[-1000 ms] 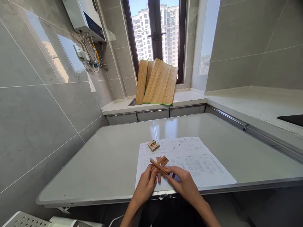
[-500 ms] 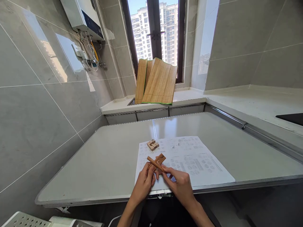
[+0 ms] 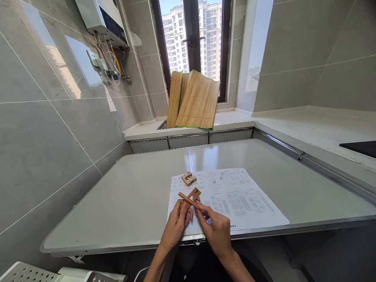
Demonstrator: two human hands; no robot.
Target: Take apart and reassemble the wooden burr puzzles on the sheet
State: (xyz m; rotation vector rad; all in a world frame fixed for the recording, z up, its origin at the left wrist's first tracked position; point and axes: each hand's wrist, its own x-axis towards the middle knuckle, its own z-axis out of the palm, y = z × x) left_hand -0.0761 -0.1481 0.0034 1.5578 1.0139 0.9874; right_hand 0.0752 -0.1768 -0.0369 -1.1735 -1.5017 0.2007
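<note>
Two brown wooden puzzle pieces cross each other above the paper sheet (image 3: 223,199). One is a flat piece with a dark mark (image 3: 196,191); the other is a slim stick (image 3: 185,197) lying across it. My left hand (image 3: 175,222) is closed around the lower end of the flat piece, fingertips close to the crossing. In a pinch, my right hand (image 3: 216,226) grips the stick's lower right end. My fingers hide the lower parts of both pieces. Just beyond them, a small interlocked block of pale wood (image 3: 188,179) rests on the sheet's far left corner.
The sheet with printed diagrams lies on a pale folding table (image 3: 117,203). A folded bamboo mat (image 3: 197,100) leans by the window behind a white counter (image 3: 232,118). At the lower left is a perforated white plastic item (image 3: 32,273).
Both hands and the crossed wooden pieces have shifted slightly left in view. More of the flat piece's opening shows beside the stick. The pale block stays on the sheet.
</note>
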